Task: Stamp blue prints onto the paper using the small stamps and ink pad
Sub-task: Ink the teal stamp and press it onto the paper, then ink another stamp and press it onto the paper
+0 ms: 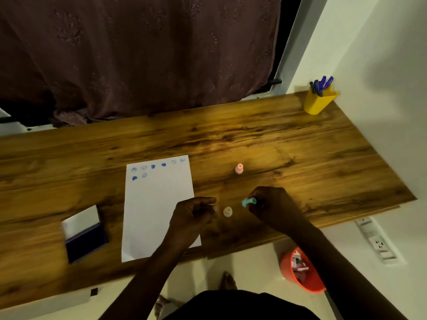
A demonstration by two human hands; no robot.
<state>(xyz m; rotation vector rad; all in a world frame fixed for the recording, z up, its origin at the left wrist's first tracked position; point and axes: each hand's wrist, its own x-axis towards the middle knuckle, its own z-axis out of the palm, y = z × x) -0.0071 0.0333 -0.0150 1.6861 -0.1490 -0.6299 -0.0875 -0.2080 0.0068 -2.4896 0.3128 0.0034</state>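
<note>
Ink pad (85,236): lies open near the front-left of the tabletop (277,139), lid raised toward the back, dark blue face exposed. It sits well apart from the paper's left edge, with bare wood between them.

Paper (157,209): lies flat at mid-tabletop, its near corner reaching the front edge. Eight blue prints run along its far end; the lower part is blank. A single sheet is judged light and liable to slide under a stamp, so press straight down.

Left hand (191,215): rests over the paper's near right edge, fingers loosely curled. Whether it pinches anything cannot be told.

Beige stamp (227,211): stands upright on bare wood between the hands, touching neither.

Pink stamp (239,168): stands upright farther back, right of the paper, alone.

Right hand (275,206): closed around a teal stamp (249,201), held tilted, one end pointing left.

Handling: the stamps are judged small, rigid, light plastic and easily tipped. Grip the narrow waist with fingertips and keep the inked face clear of skin.

Clearance: the route from the right hand to the ink pad crosses the paper and the left hand. The back of the tabletop is open. A pen cup (320,101) occupies the far right corner, well clear.
</note>
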